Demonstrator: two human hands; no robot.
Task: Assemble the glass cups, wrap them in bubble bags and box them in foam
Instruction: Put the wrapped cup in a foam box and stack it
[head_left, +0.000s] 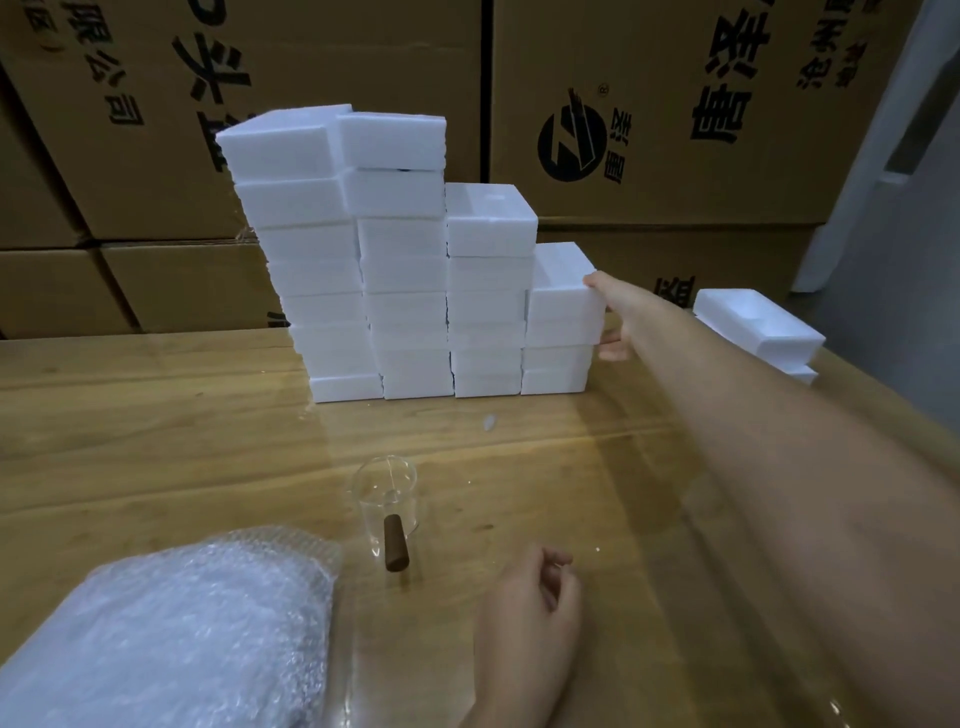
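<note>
1. The right hand (615, 317) reaches far out and clamps the end of the top foam box (563, 296) on the shortest stack, thumb above, fingers below
2. The left hand (530, 608) is loosely curled and holds nothing; it is the nearer hand to the glass cup (387, 499)
3. The cup stands upright beside the bubble bags (171, 634), its handle pointing toward the person

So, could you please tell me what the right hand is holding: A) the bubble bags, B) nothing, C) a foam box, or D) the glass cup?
C: the right hand grips the top foam box of a stack, away from the glass cup.
</note>
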